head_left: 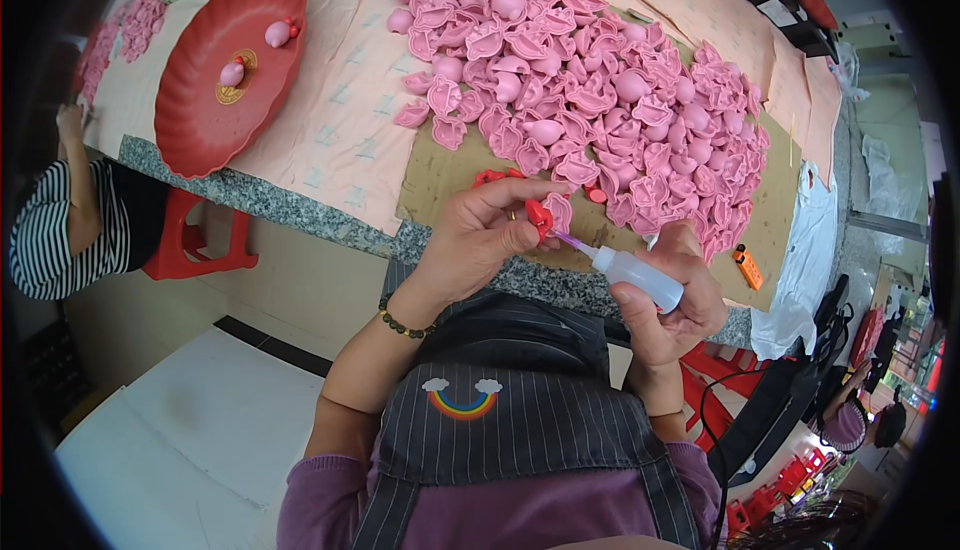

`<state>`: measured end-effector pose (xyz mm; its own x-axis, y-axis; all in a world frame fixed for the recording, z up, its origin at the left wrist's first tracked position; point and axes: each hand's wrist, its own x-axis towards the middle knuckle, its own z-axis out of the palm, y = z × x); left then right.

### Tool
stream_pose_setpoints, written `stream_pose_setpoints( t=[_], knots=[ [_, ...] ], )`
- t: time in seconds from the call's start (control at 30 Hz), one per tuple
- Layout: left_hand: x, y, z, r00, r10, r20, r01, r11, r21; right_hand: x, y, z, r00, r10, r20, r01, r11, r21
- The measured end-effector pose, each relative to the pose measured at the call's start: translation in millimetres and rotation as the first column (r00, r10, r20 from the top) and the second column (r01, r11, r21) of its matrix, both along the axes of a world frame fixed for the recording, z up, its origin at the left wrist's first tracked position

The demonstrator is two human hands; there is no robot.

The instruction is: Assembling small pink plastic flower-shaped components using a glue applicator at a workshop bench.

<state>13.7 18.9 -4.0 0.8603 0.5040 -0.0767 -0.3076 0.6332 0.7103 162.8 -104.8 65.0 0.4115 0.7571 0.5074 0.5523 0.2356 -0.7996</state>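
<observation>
Left hand (478,235), fingers curled, pinches a small red plastic piece (539,218) backed by a pink moulded shell (559,212), held just above the near edge of the tabletop (300,212). Right hand (672,300) is clenched round a soft translucent squeeze bottle (636,275); its slender tapered nozzle, tinted violet, points left and its tip touches the red piece. A bracelet of dark round beads (403,326) circles the left wrist.

The tabletop has a speckled grey stone edge and is overlaid with pale pink sheets and a brown cardboard panel (440,185). On the cardboard lies a broad heap of glossy pink moulded shells (600,90), some rounded and bulbous, others flat with raised rims. A few loose red pieces (490,177) rest at the heap's near side. A small orange tool (747,268) lies on the cardboard to the right. To the left sits a large red scalloped tray (200,120), smooth and shiny, carrying two finished pink peach-shaped pieces (255,53).

A red plastic stool (190,245) stands beneath the tabletop beside another person in a striped sleeve (50,240).
</observation>
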Motion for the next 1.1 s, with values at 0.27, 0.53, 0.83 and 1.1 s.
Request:
stream_pose_setpoints(
  t=[0.27,0.53,0.83,1.1],
  knots=[
    [3,-1,5,0.999,0.025,0.028,-0.024,0.998,-0.054,7,-11,-13,0.937,0.018,-0.349,0.006,0.998,0.068],
    [1,-1,2,0.999,0.000,0.040,-0.001,1.000,0.024,36,-29,-20,0.864,-0.060,-0.501,0.090,0.995,0.036],
    [2,0,6,1.000,0.016,0.011,-0.016,0.999,-0.030,51,-13,-18,0.979,-0.199,-0.039,0.184,0.952,-0.243],
    [3,1,7,1.000,0.024,0.008,-0.023,0.999,-0.049,75,-10,-12,0.871,-0.431,0.236,0.474,0.864,-0.171]
  ],
)
